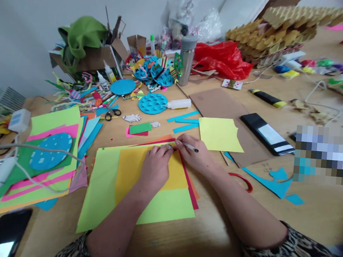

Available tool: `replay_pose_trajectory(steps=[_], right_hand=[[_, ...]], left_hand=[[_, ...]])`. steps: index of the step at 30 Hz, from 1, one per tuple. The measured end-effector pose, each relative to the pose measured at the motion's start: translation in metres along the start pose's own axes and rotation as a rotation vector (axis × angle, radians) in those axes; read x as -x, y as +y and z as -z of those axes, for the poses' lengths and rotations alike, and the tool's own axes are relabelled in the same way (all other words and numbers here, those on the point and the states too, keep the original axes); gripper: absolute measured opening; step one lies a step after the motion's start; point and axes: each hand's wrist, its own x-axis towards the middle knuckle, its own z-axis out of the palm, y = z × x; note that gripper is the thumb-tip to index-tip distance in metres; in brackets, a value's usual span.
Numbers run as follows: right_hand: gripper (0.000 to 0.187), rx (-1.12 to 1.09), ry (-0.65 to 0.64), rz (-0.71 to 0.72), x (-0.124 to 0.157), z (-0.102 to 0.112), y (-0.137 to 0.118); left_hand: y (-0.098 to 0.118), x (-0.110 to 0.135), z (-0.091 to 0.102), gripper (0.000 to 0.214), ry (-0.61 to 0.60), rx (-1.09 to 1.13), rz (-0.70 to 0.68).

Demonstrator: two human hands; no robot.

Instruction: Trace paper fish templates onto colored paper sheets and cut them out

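My right hand [192, 152] is closed around a white pen [190, 146] with a black end, near the top edge of an orange-yellow sheet [132, 169]. Beside it my left hand [156, 165] lies palm down on that sheet, its fingertips pressing at the upper edge. A small pale cutout shows partly under those fingertips; most of it is hidden. The orange-yellow sheet rests on a larger lime-green sheet [101, 194], with red and orange paper poking out beneath. Just beyond my hands are a green paper piece [140, 129] and fish-shaped paper cutouts [132, 118].
Black scissors [112, 114], blue discs [153, 103] and a white bottle [179, 103] lie further back. A steel flask [186, 62] stands behind. To the right are a yellow sheet [220, 134], cardboard [221, 102] and a phone [266, 134]; coloured paper [56, 123] is stacked left.
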Motion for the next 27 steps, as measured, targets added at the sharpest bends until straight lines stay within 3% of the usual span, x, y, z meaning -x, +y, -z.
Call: replay_pose_trajectory(steps=[8, 21, 27], right_hand=[[0.019, 0.02, -0.026, 0.018, -0.001, 0.0, 0.002], [0.015, 0.065, -0.05, 0.017, -0.001, 0.002, -0.001], [0.015, -0.086, -0.104, -0.128, -0.007, 0.003, 0.003]], left_hand=[[0.008, 0.007, -0.002, 0.043, 0.096, -0.033, 0.046], [0.024, 0.013, -0.008, 0.043, 0.056, -0.123, 0.052], [0.027, 0.012, -0.004, 0.033, 0.085, -0.118, 0.071]])
